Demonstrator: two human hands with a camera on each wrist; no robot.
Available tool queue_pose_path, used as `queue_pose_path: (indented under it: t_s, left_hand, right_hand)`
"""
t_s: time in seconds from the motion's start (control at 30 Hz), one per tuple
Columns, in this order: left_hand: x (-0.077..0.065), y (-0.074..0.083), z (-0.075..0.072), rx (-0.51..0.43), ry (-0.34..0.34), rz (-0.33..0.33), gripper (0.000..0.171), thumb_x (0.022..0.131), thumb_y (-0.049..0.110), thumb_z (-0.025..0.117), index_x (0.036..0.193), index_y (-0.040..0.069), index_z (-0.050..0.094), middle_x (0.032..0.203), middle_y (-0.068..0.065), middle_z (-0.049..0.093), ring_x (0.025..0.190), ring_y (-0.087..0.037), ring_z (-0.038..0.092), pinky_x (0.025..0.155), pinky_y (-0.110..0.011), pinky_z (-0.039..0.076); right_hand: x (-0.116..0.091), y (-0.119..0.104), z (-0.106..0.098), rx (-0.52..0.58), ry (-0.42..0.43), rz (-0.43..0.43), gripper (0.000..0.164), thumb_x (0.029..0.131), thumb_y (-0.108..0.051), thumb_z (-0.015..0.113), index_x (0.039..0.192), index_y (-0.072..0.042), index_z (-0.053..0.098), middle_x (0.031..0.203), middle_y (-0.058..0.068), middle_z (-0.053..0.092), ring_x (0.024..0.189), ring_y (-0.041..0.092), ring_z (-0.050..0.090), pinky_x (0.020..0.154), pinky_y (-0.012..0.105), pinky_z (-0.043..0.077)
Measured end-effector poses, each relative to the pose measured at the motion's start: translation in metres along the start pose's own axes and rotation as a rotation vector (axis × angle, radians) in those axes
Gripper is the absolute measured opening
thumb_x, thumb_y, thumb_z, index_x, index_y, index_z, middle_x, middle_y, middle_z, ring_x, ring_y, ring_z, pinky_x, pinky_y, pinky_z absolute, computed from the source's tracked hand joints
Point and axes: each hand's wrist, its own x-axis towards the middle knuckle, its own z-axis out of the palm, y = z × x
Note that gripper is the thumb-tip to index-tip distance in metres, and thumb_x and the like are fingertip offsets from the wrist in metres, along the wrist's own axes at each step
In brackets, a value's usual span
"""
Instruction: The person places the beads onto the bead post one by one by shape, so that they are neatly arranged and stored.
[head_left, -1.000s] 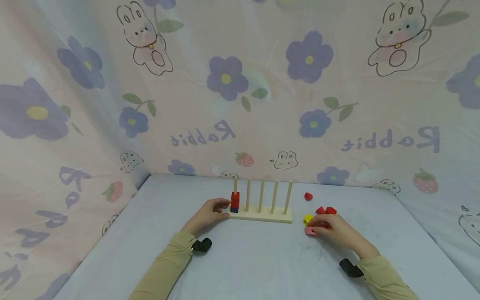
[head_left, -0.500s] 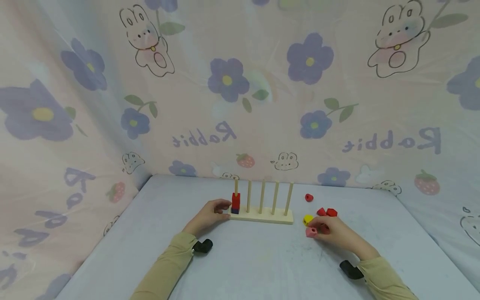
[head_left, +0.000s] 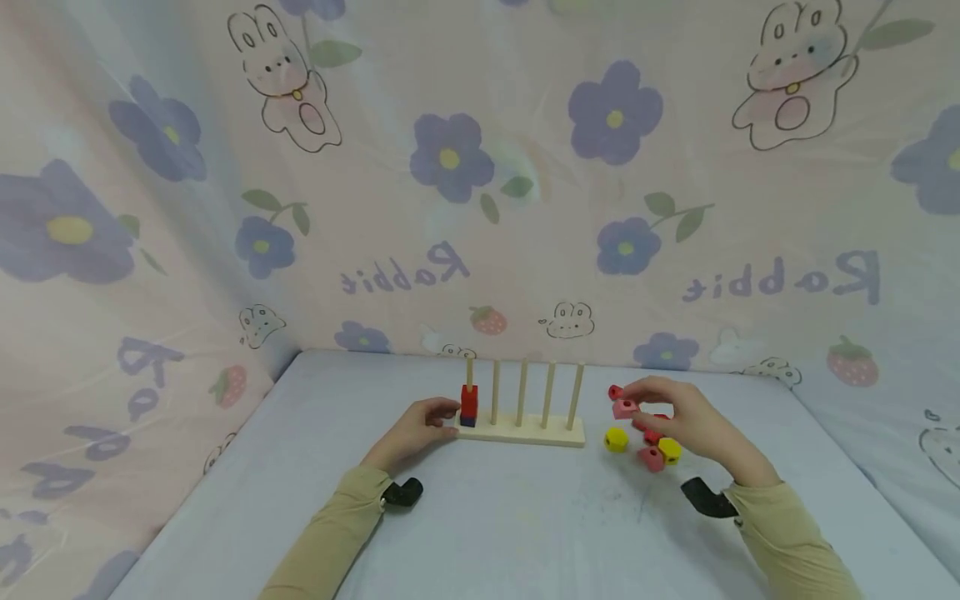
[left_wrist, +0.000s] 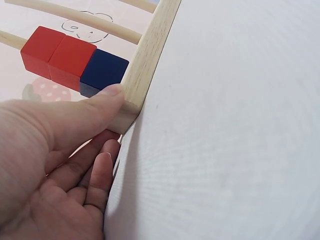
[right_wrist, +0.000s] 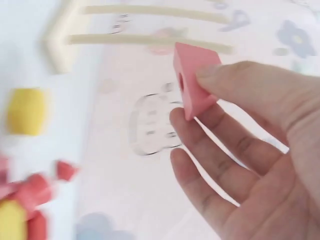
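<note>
A pale wooden peg stand [head_left: 521, 431] stands on the table, its row of upright pegs facing me. Stacked on its leftmost peg are a dark blue cube [left_wrist: 106, 71] at the bottom and red cubes [left_wrist: 72, 61] above it. My left hand [head_left: 414, 425] holds the left end of the base, thumb against the wood and fingers curled at the end face. To the right of the stand, my right hand [head_left: 693, 417] pinches a pink triangular bead [right_wrist: 192, 75] between thumb and fingers, raised above the table. A hole shows in the bead's side.
Below the right hand lie a yellow bead [head_left: 617, 440], another yellow bead [head_left: 669, 451], a pink bead [head_left: 651, 458] and several red beads [head_left: 651, 437]. One red bead [head_left: 615, 392] sits farther back. A patterned curtain [head_left: 525, 225] borders the table's rear.
My right hand has lifted the pink triangular bead off the table and carried it up and away from me, uncovering a yellow and a pink bead. My left hand keeps its place.
</note>
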Motion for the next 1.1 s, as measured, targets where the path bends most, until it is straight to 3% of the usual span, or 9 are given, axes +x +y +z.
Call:
queue_pose_path:
  t_s: [0.13, 0.33, 0.43, 0.6, 0.83, 1.1]
  left_hand:
    - [0.000, 0.002, -0.002, -0.001, -0.003, 0.016, 0.044, 0.087, 0.011, 0.071, 0.128, 0.004, 0.057, 0.123, -0.013, 0.060, 0.107, -0.027, 0.056, 0.096, -0.045, 0.043]
    - [0.002, 0.002, -0.004, -0.010, 0.000, 0.020, 0.045, 0.086, 0.013, 0.072, 0.127, 0.006, 0.057, 0.123, -0.011, 0.060, 0.106, -0.026, 0.056, 0.096, -0.044, 0.043]
    - [0.002, 0.003, -0.003, -0.008, -0.008, 0.028, 0.045, 0.086, 0.013, 0.072, 0.127, 0.005, 0.057, 0.123, -0.012, 0.060, 0.107, -0.026, 0.056, 0.096, -0.044, 0.043]
    - [0.003, 0.003, -0.001, 0.009, -0.008, 0.029, 0.044, 0.086, 0.014, 0.072, 0.127, 0.006, 0.057, 0.122, -0.011, 0.060, 0.106, -0.025, 0.056, 0.094, -0.042, 0.044]
    - [0.002, 0.004, 0.001, -0.013, 0.006, 0.012, 0.043, 0.086, 0.014, 0.072, 0.126, 0.007, 0.059, 0.121, -0.009, 0.060, 0.106, -0.025, 0.056, 0.095, -0.042, 0.044]
    - [0.001, -0.001, 0.000, -0.011, 0.009, 0.013, 0.043, 0.086, 0.014, 0.072, 0.126, 0.007, 0.059, 0.121, -0.010, 0.060, 0.105, -0.025, 0.056, 0.094, -0.042, 0.044]
  right_hand:
    - [0.022, -0.019, -0.018, 0.031, 0.038, -0.038, 0.030, 0.087, -0.009, 0.071, 0.116, -0.011, 0.063, 0.109, -0.005, 0.065, 0.101, 0.014, 0.061, 0.090, 0.026, 0.049]
    - [0.056, -0.047, -0.023, 0.132, 0.063, -0.085, 0.030, 0.089, -0.010, 0.069, 0.118, -0.012, 0.063, 0.112, -0.003, 0.064, 0.104, 0.016, 0.060, 0.092, 0.033, 0.048]
    - [0.071, -0.063, -0.017, 0.171, 0.102, -0.114, 0.030, 0.088, -0.004, 0.068, 0.117, -0.005, 0.063, 0.112, 0.005, 0.065, 0.102, 0.020, 0.061, 0.091, 0.034, 0.049]
    - [0.088, -0.095, 0.000, 0.250, 0.170, -0.126, 0.030, 0.085, 0.008, 0.066, 0.115, 0.008, 0.061, 0.111, 0.019, 0.064, 0.100, 0.032, 0.061, 0.088, 0.044, 0.049]
    - [0.116, -0.080, 0.045, 0.287, 0.216, -0.167, 0.031, 0.085, 0.003, 0.069, 0.115, 0.002, 0.064, 0.108, 0.013, 0.065, 0.096, 0.027, 0.063, 0.085, 0.043, 0.052]
    - [0.131, -0.082, 0.079, 0.243, 0.234, -0.238, 0.028, 0.084, 0.002, 0.070, 0.112, -0.002, 0.065, 0.104, 0.007, 0.066, 0.091, 0.020, 0.062, 0.079, 0.040, 0.054]
